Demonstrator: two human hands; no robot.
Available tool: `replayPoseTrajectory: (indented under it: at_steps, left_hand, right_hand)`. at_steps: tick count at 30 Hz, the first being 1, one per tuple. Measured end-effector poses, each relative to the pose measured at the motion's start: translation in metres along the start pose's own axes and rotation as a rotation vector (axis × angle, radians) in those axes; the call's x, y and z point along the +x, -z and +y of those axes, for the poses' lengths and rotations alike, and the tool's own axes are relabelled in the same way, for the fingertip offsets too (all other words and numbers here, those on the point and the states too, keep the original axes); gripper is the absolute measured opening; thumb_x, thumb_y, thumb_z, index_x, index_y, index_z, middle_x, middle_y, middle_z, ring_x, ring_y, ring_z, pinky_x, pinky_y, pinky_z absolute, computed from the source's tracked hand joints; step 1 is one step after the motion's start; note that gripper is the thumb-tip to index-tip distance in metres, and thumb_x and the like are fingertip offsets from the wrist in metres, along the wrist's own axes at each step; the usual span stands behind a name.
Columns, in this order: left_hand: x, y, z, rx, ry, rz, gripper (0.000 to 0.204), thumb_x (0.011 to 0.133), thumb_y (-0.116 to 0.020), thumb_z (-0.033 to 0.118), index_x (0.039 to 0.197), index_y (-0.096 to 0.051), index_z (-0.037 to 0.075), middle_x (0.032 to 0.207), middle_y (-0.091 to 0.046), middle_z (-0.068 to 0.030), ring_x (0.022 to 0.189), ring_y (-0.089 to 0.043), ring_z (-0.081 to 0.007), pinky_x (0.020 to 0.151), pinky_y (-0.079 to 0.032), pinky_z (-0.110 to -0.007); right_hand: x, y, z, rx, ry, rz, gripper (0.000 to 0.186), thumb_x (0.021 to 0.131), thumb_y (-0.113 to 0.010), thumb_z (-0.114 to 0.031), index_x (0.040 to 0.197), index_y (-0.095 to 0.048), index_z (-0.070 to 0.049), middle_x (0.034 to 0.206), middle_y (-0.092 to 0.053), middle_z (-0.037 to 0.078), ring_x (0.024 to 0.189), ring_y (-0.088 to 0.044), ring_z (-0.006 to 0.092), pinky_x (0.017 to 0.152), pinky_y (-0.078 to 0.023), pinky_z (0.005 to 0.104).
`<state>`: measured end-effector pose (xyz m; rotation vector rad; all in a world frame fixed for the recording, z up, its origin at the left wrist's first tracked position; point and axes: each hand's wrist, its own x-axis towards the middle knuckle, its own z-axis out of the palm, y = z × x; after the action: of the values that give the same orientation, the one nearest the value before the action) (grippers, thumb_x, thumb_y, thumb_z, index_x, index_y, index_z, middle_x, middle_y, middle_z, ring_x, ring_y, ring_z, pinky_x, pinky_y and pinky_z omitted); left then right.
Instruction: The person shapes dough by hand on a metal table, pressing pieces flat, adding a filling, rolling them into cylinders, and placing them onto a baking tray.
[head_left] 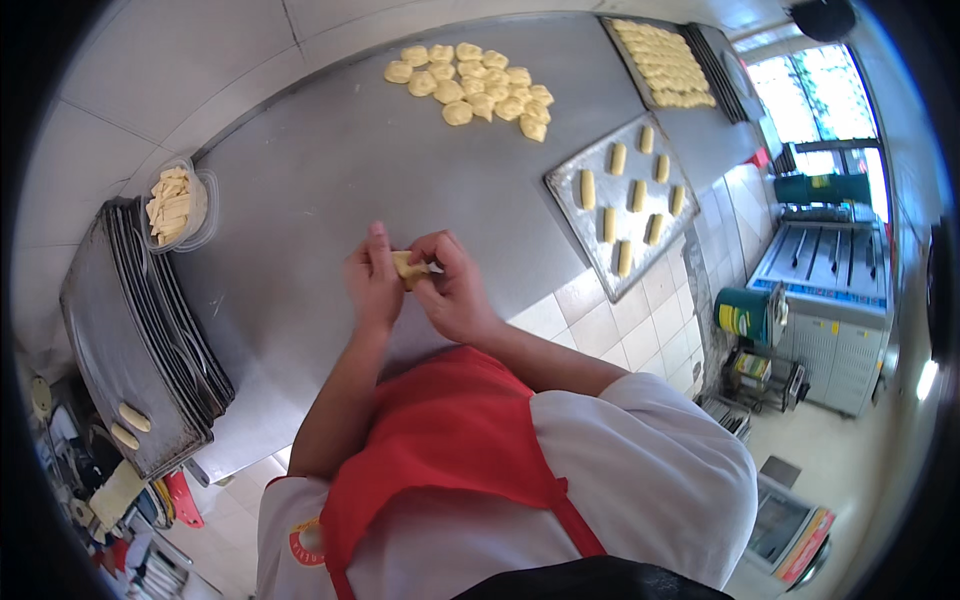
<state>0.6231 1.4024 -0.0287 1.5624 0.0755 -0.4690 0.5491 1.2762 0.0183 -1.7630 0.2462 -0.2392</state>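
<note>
Between my hands, just above the near edge of the steel table (300,215), is a small piece of yellow dough (408,268). My left hand (374,275) holds it from the left with the thumb pointing up. The fingers of my right hand (452,285) are curled and pinch its right side. Several flattened dough pieces (470,85) lie in a cluster at the far side of the table. To the right, a baking tray (590,245) carries rolled dough sticks (638,195) set apart from one another.
A clear plastic tub (200,210) of pale yellow strips (172,205) stands at the left. Beside it is a stack of dark trays (130,330), with two dough rolls (130,425) on top. At the far right, another tray (645,85) is filled with rows of dough.
</note>
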Motion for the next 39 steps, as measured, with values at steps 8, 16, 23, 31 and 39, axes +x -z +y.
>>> replayPoseTrajectory:
  at_steps: [8,16,23,31,39]
  left_hand:
    - [-0.075,0.07,-0.033,0.54,-0.304,0.354,0.07,0.113,-0.044,0.059,0.085,-0.073,0.002,0.069,-0.067,-0.0035,0.06,-0.061,-0.0172,0.059,-0.049,-0.037]
    - [-0.136,0.245,-0.088,-0.407,0.045,0.423,0.058,0.111,-0.048,0.059,0.119,-0.072,0.007,0.113,-0.072,-0.0093,0.099,-0.067,-0.0192,0.089,-0.053,-0.037]
    - [-0.144,0.198,-0.125,0.644,-0.411,0.221,0.038,0.099,-0.066,0.016,0.137,-0.065,0.009,0.134,-0.069,-0.0158,0.131,-0.061,-0.0364,0.112,-0.048,-0.048]
    - [-0.138,0.159,-0.143,1.27,-0.523,-0.034,0.053,0.104,-0.059,0.036,0.153,-0.058,0.016,0.161,-0.054,-0.0016,0.157,-0.037,-0.0331,0.129,-0.012,-0.066]
    - [-0.161,0.177,-0.122,1.257,-0.381,-0.155,0.061,0.103,-0.061,0.044,0.157,-0.053,0.016,0.16,-0.056,-0.0058,0.154,-0.043,-0.033,0.129,-0.006,-0.07]
  right_hand:
    - [-0.014,-0.098,0.001,0.279,-0.587,-0.027,0.036,0.107,-0.068,-0.04,0.107,-0.065,-0.004,0.094,-0.067,0.009,0.081,-0.064,0.0213,0.073,-0.053,0.0396]
    - [-0.014,-0.05,-0.165,-0.225,1.069,0.249,0.031,0.101,-0.072,-0.007,0.13,-0.064,-0.001,0.124,-0.068,0.01,0.113,-0.066,0.0158,0.093,-0.057,0.0322]
    - [-0.13,-0.132,0.05,-1.037,0.131,-0.675,0.047,0.104,-0.058,-0.014,0.148,-0.048,-0.006,0.149,-0.05,0.011,0.138,-0.053,0.025,0.112,-0.046,0.0428]
    - [-0.123,-0.126,0.097,-1.348,0.35,-0.582,0.073,0.1,-0.055,-0.021,0.168,-0.032,-0.009,0.177,-0.027,0.01,0.16,-0.031,0.0381,0.128,-0.024,0.0627]
    - [-0.121,-0.107,0.078,-1.194,0.281,-0.648,0.076,0.095,-0.055,-0.014,0.168,-0.033,-0.013,0.178,-0.025,0.007,0.161,-0.025,0.0453,0.128,-0.012,0.0696]
